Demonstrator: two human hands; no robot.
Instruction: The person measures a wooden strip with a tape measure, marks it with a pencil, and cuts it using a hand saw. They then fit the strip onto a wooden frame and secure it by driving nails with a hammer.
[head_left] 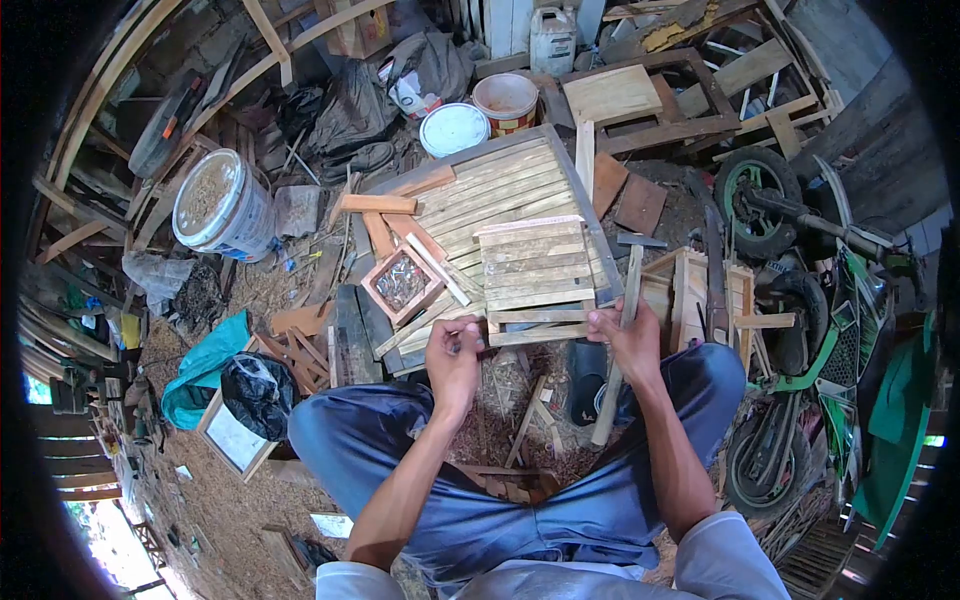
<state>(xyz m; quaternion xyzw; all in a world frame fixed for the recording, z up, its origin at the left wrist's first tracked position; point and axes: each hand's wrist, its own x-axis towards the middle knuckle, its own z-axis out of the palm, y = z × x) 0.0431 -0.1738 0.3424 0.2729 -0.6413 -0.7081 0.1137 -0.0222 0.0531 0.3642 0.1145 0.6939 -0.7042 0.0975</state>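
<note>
A small slatted wooden panel (535, 265) lies on a larger slatted board (500, 190) in front of me. My left hand (455, 365) is at the panel's lower left corner, its fingers curled in a pinch; what they hold is too small to tell. My right hand (630, 340) is closed around the handle of a hammer (632, 285), with its fingertips against the right end of the panel's lowest slat (540, 334). The hammer's head points away from me. Left of the panel sits a wooden box (402, 285) of nails.
Wood offcuts (380, 204) lie on the board's left part. A white bucket (225, 205) stands at the left, two more tubs (455, 130) beyond the board. At the right are a wooden crate (690, 300), a saw (715, 270) and a green motorbike (835, 340).
</note>
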